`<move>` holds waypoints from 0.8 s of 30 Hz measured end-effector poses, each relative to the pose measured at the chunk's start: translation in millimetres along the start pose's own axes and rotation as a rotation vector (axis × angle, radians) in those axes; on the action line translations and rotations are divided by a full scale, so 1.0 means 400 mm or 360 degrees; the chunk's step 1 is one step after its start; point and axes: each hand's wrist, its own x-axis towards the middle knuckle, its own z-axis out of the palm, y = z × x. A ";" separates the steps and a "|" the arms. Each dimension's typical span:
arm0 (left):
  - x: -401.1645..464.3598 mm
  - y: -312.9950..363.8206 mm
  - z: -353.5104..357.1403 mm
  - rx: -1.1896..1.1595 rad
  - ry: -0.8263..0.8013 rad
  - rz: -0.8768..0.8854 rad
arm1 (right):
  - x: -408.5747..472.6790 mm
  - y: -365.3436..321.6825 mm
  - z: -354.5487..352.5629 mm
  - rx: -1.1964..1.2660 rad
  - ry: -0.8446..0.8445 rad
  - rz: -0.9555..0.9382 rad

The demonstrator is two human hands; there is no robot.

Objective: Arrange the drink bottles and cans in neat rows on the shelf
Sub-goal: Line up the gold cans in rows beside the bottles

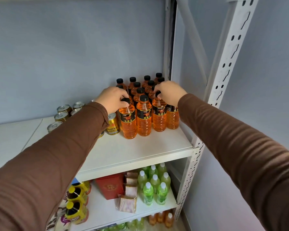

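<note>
Bottles of orange drink (pixel 143 114), full and so probably heavy, with smooth rigid plastic, are standing in rows on the shelf (pixel 140 150). Left hand (pixel 113 99) and right hand (pixel 169 92) are each pinching a black cap directly beneath the fingers, likely the surest hold.

The white top shelf (pixel 137 154) carries orange drink bottles (pixel 144 119) with black caps, standing in rows at its right end. Just left of them stand gold cans (pixel 113 125), running back toward the far left. The shelf below (pixel 107 212) holds green bottles (pixel 154 184) at right, a red box (pixel 110 187) mid-shelf and yellow-capped dark bottles (pixel 75 202) at left.
</note>
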 end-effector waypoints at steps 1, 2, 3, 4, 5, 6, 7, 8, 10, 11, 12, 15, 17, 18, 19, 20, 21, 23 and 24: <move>0.000 0.002 0.000 0.0016 -0.0003 -0.0002 | -0.002 -0.004 -0.001 -0.0025 0.0001 0.0018; 0.002 0.002 0.001 0.0029 -0.0004 -0.0002 | -0.003 -0.006 -0.001 -0.0043 0.0020 0.0028; 0.002 0.002 0.000 0.0035 -0.0003 -0.0009 | -0.004 -0.010 -0.001 -0.0049 0.0038 0.0039; 0.004 0.001 0.001 0.0033 0.0004 -0.0018 | -0.005 -0.011 -0.001 -0.0051 0.0049 0.0044; 0.003 0.001 0.001 0.0034 0.0011 -0.0033 | -0.007 -0.015 -0.003 -0.0055 0.0043 0.0050; 0.003 -0.001 0.001 0.0029 0.0016 -0.0046 | -0.007 -0.017 -0.002 -0.0064 0.0034 0.0055; 0.001 -0.002 0.000 0.0019 0.0018 -0.0060 | -0.010 -0.021 -0.004 -0.0076 0.0025 0.0061; 0.002 -0.005 0.001 0.0008 0.0020 -0.0063 | -0.012 -0.021 -0.003 -0.0090 0.0036 0.0057; -0.002 -0.009 0.000 -0.0009 0.0030 -0.0075 | -0.018 -0.019 0.000 -0.0134 0.0080 0.0037; -0.006 -0.011 -0.001 -0.0023 0.0035 -0.0087 | -0.024 -0.018 0.001 -0.0153 0.0095 0.0032; -0.008 -0.016 0.001 -0.0047 0.0034 -0.0089 | -0.025 -0.014 0.004 -0.0163 0.0110 0.0019; -0.020 -0.021 0.006 -0.0111 -0.0017 -0.0076 | -0.040 -0.009 0.005 -0.0074 0.0146 0.0007; -0.026 -0.026 0.007 -0.0128 -0.0062 -0.0067 | -0.050 -0.006 0.005 0.0036 0.0190 -0.0015; -0.027 -0.033 0.009 -0.0141 -0.0096 -0.0060 | -0.056 -0.005 0.006 0.0094 0.0227 -0.0036; -0.033 -0.036 0.004 -0.0147 -0.0154 -0.0070 | -0.066 -0.007 0.002 0.0169 0.0250 -0.0050; -0.034 -0.047 0.004 -0.0155 -0.0212 -0.0061 | -0.072 -0.007 0.000 0.0249 0.0274 -0.0067; -0.045 -0.050 -0.005 -0.0162 -0.0266 -0.0070 | -0.084 -0.011 -0.006 0.0341 0.0278 -0.0084; -0.063 -0.069 -0.023 -0.0170 -0.0316 -0.0037 | -0.107 -0.022 -0.015 0.0474 0.0287 -0.0109; -0.072 -0.079 -0.032 -0.0152 -0.0314 -0.0006 | -0.115 -0.028 -0.017 0.0524 0.0288 -0.0126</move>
